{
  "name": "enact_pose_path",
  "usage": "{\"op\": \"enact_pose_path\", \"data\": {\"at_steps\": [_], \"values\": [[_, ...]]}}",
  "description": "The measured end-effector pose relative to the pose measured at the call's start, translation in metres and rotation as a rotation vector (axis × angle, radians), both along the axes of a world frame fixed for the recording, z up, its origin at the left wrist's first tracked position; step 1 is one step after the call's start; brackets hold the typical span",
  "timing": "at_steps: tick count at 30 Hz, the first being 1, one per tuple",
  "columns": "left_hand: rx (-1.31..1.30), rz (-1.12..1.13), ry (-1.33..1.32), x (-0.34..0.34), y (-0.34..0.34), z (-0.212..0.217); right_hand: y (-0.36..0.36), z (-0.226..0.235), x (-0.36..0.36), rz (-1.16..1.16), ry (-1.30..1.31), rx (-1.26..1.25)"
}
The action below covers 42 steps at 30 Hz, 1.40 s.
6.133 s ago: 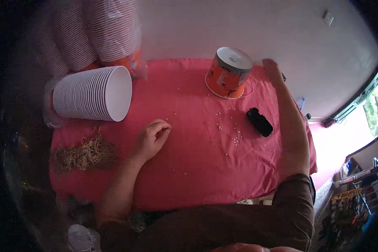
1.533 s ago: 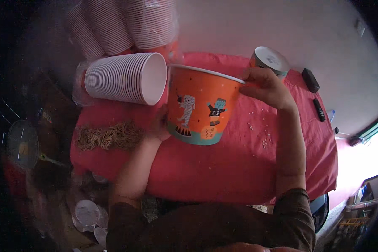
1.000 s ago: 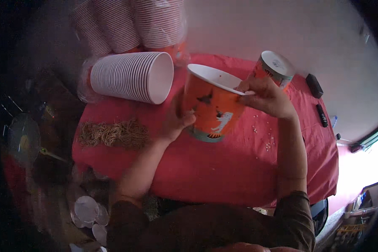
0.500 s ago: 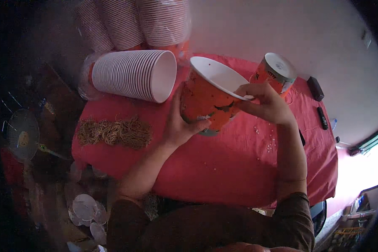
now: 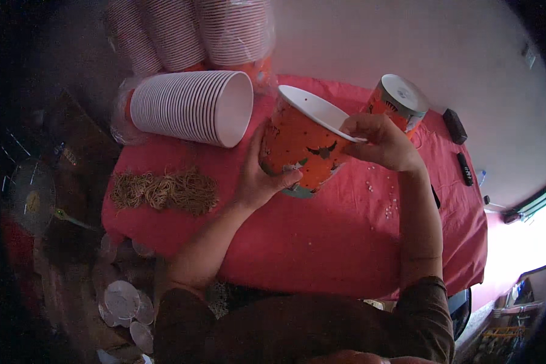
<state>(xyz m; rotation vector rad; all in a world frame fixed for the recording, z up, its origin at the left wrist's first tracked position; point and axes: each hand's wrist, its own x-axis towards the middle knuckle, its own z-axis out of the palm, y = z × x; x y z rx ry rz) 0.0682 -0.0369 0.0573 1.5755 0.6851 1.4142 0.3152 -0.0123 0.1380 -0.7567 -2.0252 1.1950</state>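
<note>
An orange paper bucket (image 5: pixel 303 145) with dark bat shapes and a white inside is held tilted above the red cloth, its mouth toward the upper right. My left hand (image 5: pixel 267 170) wraps round its lower left side, thumb across the front. At the rim on the right, my right hand (image 5: pixel 382 139) pinches the edge, some fingers reaching inside; whether anything small is between them is hidden. Just behind that hand, a similar bucket (image 5: pixel 404 94) stands upside down. Left of the held one lies a nested stack of white-rimmed buckets (image 5: pixel 176 109). A bundle of tan strings (image 5: pixel 164 192) lies nearest my left forearm.
Small white beads (image 5: pixel 389 209) are scattered on the red tablecloth (image 5: pixel 321 255). Wrapped bucket stacks (image 5: pixel 236 33) stand at the back left. A black box (image 5: pixel 454 126) and a black marker-like object (image 5: pixel 465 168) lie at the right edge. Clear round lids (image 5: pixel 122 300) sit lower left.
The bucket has turned slightly in my hands, showing more of its bat print and less of its inside. My right hand has shifted a little at the rim.
</note>
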Motion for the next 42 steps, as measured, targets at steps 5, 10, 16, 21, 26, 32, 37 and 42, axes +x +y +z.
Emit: {"op": "enact_pose_path", "data": {"at_steps": [5,10,16,21,26,32,37,42], "values": [[-0.051,-0.032,-0.024,-0.001,0.001,-0.002,-0.003,0.003,-0.004,-0.009,0.038,-0.107],[-0.033,-0.054,-0.031,-0.001,0.005,-0.005,0.001,0.000,-0.002,0.033,0.065,-0.128],[-0.055,-0.014,-0.002,0.000,0.004,-0.001,0.004,-0.006,-0.001,0.081,0.117,-0.156],[-0.065,0.008,0.004,-0.003,0.004,-0.005,0.004,-0.010,-0.007,0.062,0.114,-0.036],[0.006,0.021,0.030,-0.001,0.008,-0.010,-0.001,-0.002,-0.011,0.013,-0.001,-0.032],[0.078,0.034,0.077,-0.003,0.013,-0.014,-0.001,-0.003,-0.011,0.029,0.037,-0.047],[0.079,0.014,0.066,-0.002,0.009,-0.012,-0.008,-0.002,-0.013,0.072,-0.032,0.025],[0.151,0.038,0.157,-0.008,0.013,-0.011,-0.013,0.003,-0.013,0.057,-0.114,0.257]]}}
